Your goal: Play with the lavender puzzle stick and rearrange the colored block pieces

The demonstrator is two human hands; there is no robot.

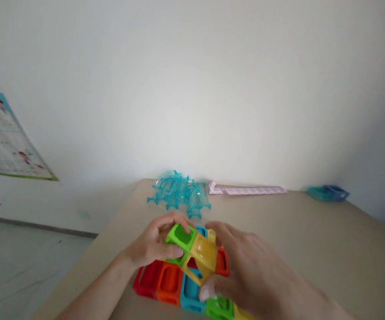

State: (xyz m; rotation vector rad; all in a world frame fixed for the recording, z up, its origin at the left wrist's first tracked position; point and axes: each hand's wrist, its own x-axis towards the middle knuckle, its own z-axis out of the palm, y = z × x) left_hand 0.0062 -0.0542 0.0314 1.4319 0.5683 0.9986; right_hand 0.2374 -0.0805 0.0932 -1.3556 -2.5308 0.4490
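Note:
My left hand (159,242) is closed around a hollow green toy block (181,238), thumb on its near side and fingers over the top. My right hand (242,262) grips a yellow toy block (204,253), with the thumb at its lower edge. The green and yellow blocks touch side by side; whether they are locked together I cannot tell. Below them lies a row of blocks: a red block (148,280), an orange block (170,284), a blue block (192,291) and a lower green block (219,307). More blocks behind are partly hidden by my hands.
Clear teal plastic track pieces (179,193) lie at the back of the beige table (295,249). A folded lilac paper strip (252,190) runs along the wall. Farther right stands a small dark blue container (337,193) beside a teal piece (319,193). The table's left edge drops to the floor.

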